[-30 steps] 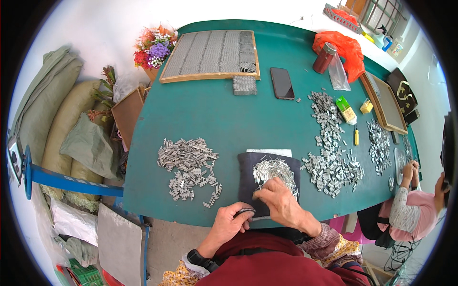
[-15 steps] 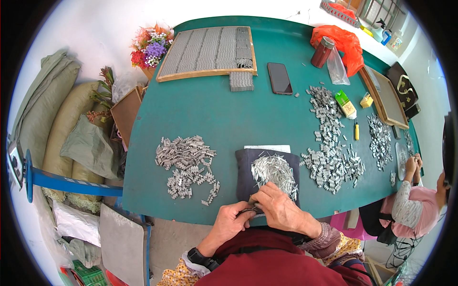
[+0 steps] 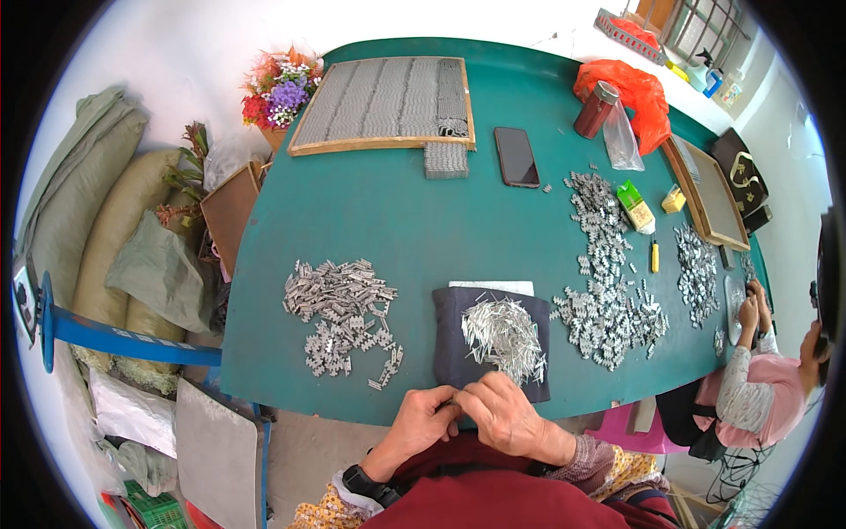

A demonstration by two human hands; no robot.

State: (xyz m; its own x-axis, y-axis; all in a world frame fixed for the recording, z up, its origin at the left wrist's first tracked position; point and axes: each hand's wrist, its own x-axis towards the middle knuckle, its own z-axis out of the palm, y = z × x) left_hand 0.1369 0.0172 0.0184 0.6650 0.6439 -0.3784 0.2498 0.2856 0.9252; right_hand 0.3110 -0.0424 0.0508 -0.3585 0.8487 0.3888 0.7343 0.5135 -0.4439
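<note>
Taking the dark cloth [image 3: 451,348] at the near edge of the green table [image 3: 423,220] as your mark: well to its left lies a heap of small grey metal clips [image 3: 339,313], spread loosely and apart from the cloth. Your left hand [image 3: 421,421] sits just below the cloth's near-left corner, fingers curled in tight and pinched against the fingers of your other hand; something small seems held between them, but it is too small to tell what it is. On the cloth itself rests a bundle of thin silver pins [image 3: 504,333], piled toward its right half. Your right hand [image 3: 502,414] is just below the cloth's near edge, fingers bent narrow and meeting the left hand's fingertips. A white sheet [image 3: 491,286] peeks out from the cloth's far edge. To the right of the cloth lies a larger scatter of metal pieces [image 3: 608,300], running away up the table. Far beyond the cloth sit a wooden-framed tray [image 3: 383,101] and a dark phone [image 3: 516,156]. Well to the right of the cloth, another person [image 3: 753,388] in pink works at the table's edge.
</note>
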